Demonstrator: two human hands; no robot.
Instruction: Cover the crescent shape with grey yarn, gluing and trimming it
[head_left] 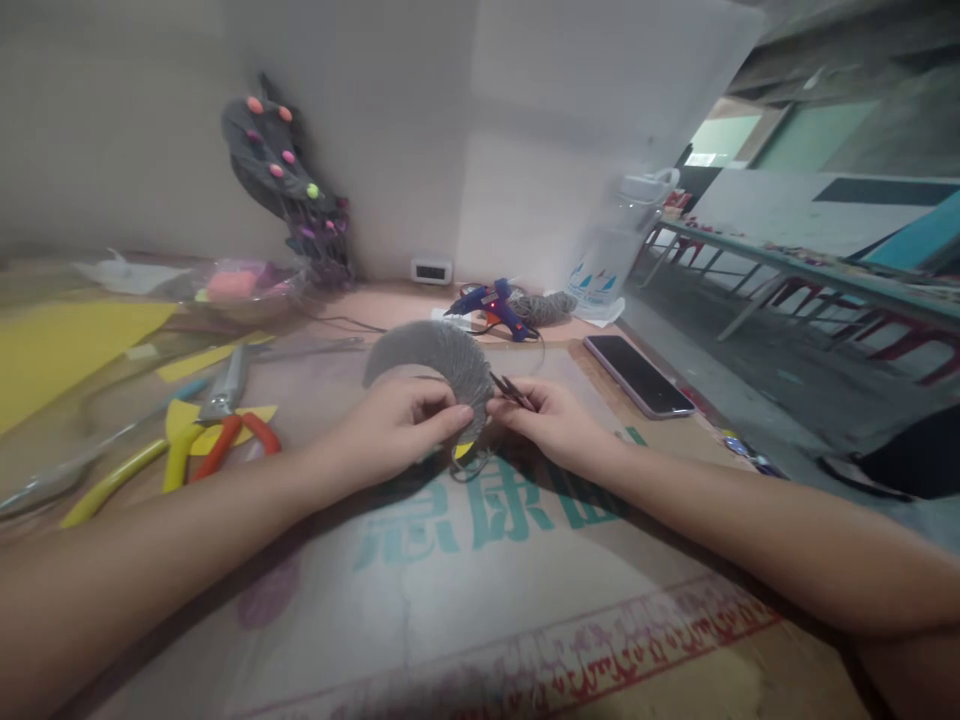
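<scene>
A crescent wrapped in grey yarn [431,345] lies across the middle of the table, its curve facing up and right. My left hand [409,425] is closed on its lower right part, thumb and fingers pinching the wrapped body. A yellow tip [463,450] shows at the lower end, with a loose loop of grey yarn [471,474] hanging by it. My right hand [547,415] is closed around small dark scissors [511,390], blades pointing up and left beside the crescent. Its fingertips are close to the yarn; whether they also pinch a strand I cannot tell.
Behind the crescent are a blue glue gun [495,305], a grey yarn bundle [547,307] and a water bottle [611,245]. A phone [637,375] lies right. Pliers and scissors with coloured handles [225,430] lie left. A grey decorated crescent [274,160] leans on the wall.
</scene>
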